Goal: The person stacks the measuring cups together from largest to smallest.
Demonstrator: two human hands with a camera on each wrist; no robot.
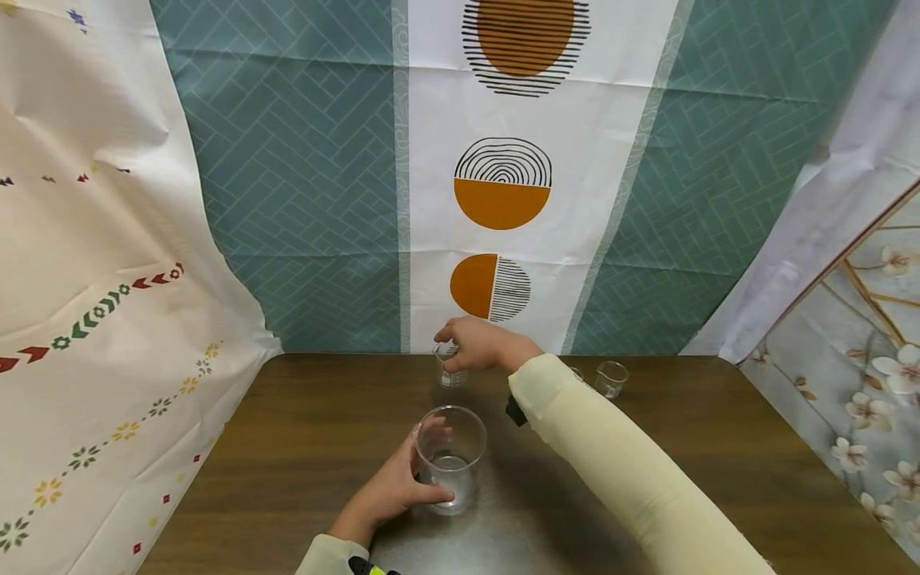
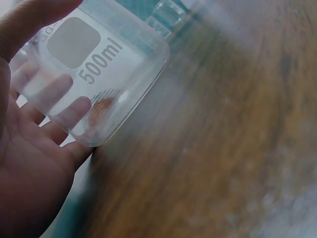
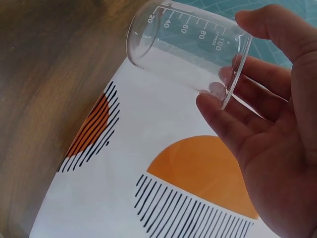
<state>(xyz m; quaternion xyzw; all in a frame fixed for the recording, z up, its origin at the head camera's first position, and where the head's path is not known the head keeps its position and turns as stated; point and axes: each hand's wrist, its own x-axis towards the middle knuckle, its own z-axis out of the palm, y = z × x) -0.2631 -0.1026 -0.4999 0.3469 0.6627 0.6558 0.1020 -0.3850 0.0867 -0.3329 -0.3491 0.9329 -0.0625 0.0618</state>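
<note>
One 500ml beaker [image 1: 463, 471] is clasped by the left hand [image 1: 398, 483], fingers wide around its wall. Beyond it, near the table's back edge [image 1: 345, 358], a smaller graduated beaker [image 3: 181, 52] is pinched at the rim by the right hand [image 1: 480, 343].

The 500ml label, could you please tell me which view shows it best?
The left wrist view: the 500ml label is large and legible. The head view shows the large beaker, label unreadable; the right wrist shows neither.
</note>
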